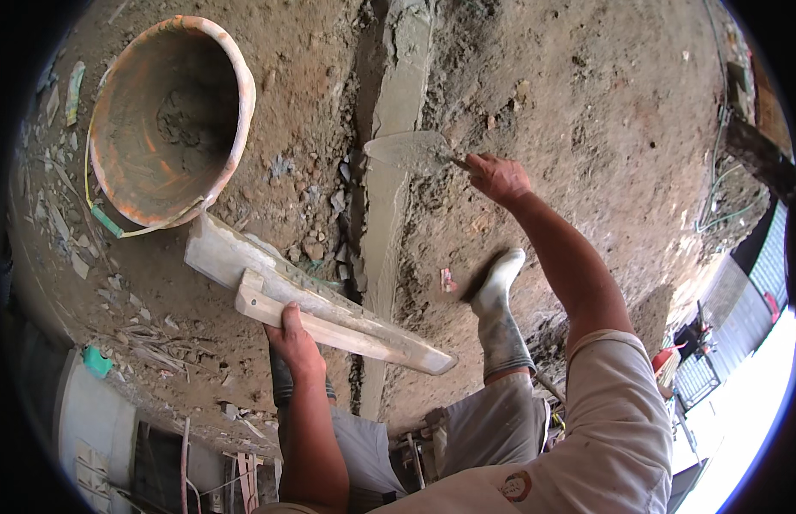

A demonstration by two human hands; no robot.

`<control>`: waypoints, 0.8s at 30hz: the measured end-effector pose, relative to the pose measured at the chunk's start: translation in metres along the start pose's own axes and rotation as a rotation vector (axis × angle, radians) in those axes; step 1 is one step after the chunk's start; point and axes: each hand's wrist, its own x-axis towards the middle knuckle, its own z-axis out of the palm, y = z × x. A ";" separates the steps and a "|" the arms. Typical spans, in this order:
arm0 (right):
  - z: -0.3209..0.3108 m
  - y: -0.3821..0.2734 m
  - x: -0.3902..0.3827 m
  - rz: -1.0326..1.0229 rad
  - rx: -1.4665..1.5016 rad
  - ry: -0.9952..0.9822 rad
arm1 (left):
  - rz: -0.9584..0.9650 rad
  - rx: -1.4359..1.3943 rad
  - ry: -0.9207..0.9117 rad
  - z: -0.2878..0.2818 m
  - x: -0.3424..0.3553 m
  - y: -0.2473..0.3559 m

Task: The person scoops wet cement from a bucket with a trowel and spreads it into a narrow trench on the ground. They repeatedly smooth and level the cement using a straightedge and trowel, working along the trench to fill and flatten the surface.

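Upper centre, the right grip [500, 179] clasped a seemingly light, stiff trowel [411, 151] by its handle [460, 164], its surest hold; lower left, the left grip [296, 344] held a likely heavier float [321, 300].

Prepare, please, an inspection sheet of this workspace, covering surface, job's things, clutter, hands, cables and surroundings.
Surface: rough brown soil, crossed by a smooth grey strip.
Job's things: trowel over the strip; wooden-handled board; bucket with grey material inside.
Clutter: pale scraps at left; red-and-white scrap near the right boot.
Hands: left hand grips the board's handle; right hand grips the trowel.
Cables: thin green line at right; cable or cord, cannot tell.
Surroundings: corrugated sheets at right.
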 end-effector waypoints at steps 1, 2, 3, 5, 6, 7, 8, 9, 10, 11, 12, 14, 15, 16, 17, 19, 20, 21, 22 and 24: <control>-0.016 0.003 0.016 0.043 -0.004 0.014 | 0.006 0.004 0.007 -0.002 0.002 -0.003; -0.034 0.008 0.033 0.092 0.004 0.040 | 0.005 0.014 0.004 -0.004 0.003 -0.004; -0.057 0.009 0.052 0.157 0.068 0.063 | 0.008 0.027 0.005 -0.006 0.004 -0.003; -0.095 0.021 0.094 0.290 0.102 0.068 | 0.005 0.037 0.012 -0.009 0.004 -0.004; -0.116 0.025 0.106 0.301 0.071 0.128 | 0.003 0.034 0.016 -0.007 0.003 -0.002; -0.128 0.031 0.115 0.265 0.112 0.232 | 0.000 0.031 0.020 -0.005 0.003 -0.001; -0.139 0.035 0.128 0.344 0.153 0.221 | -0.002 0.033 0.017 -0.004 0.003 -0.001; -0.138 0.037 0.130 0.335 0.194 0.239 | -0.004 0.036 0.012 -0.003 0.003 -0.001; -0.136 0.037 0.132 0.323 0.238 0.257 | -0.005 0.038 0.009 -0.003 0.004 0.000; -0.133 0.038 0.132 0.313 0.280 0.277 | -0.014 0.027 0.002 -0.003 0.004 0.000; -0.117 0.037 0.127 0.280 0.373 0.297 | -0.020 0.014 -0.003 -0.003 0.005 0.001; -0.088 0.011 0.105 0.333 0.332 0.108 | -0.030 -0.004 0.005 -0.006 0.006 0.002; -0.077 -0.002 0.092 0.354 0.306 0.016 | -0.030 -0.010 0.012 -0.006 0.005 0.004; -0.057 -0.016 0.071 0.321 0.300 0.001 | -0.031 -0.017 0.019 -0.006 0.005 0.006; -0.038 -0.029 0.050 0.291 0.294 -0.013 | -0.028 -0.022 0.016 -0.006 0.004 0.008; 0.008 -0.055 -0.002 0.200 0.232 -0.096 | -0.024 -0.032 0.013 -0.004 0.002 0.010; 0.032 -0.062 -0.028 0.123 0.197 -0.137 | -0.028 -0.036 0.010 -0.001 0.001 0.010; 0.049 -0.070 -0.053 0.041 0.177 -0.163 | -0.028 -0.041 0.014 0.002 0.001 0.011; 0.065 -0.076 -0.072 -0.001 0.164 -0.238 | -0.027 -0.047 0.020 0.002 0.000 0.013; 0.079 -0.090 -0.101 -0.073 0.134 -0.342 | 0.016 -0.051 0.016 -0.006 0.004 0.002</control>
